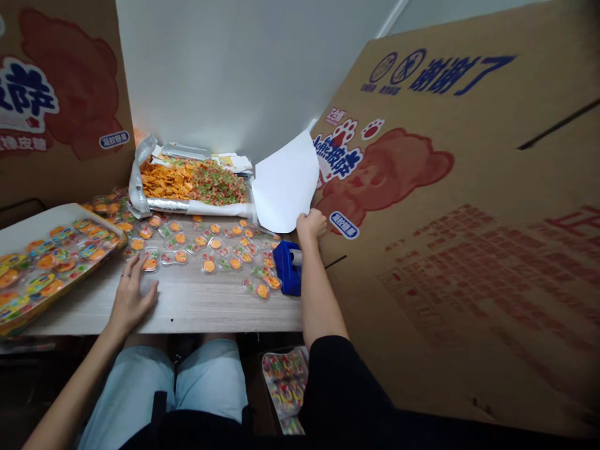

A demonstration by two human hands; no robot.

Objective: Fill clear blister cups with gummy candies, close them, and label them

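My right hand is closed on the lower corner of a white sheet, which stands raised beside the large cardboard box. Whether that sheet is paper or thin card I cannot tell. My left hand rests at the table, fingers apart and holding nothing. Its fingertips are close to a small clear plastic candy pack with an orange piece inside. Many similar packs lie scattered across the table. Behind them, a foil-lined tray holds loose orange pieces and red-green gummies.
A display box with filled candy packs stands at left. A blue tape dispenser sits by my right forearm. Large printed cartons flank the table, one left, one right. Another box of packs is below.
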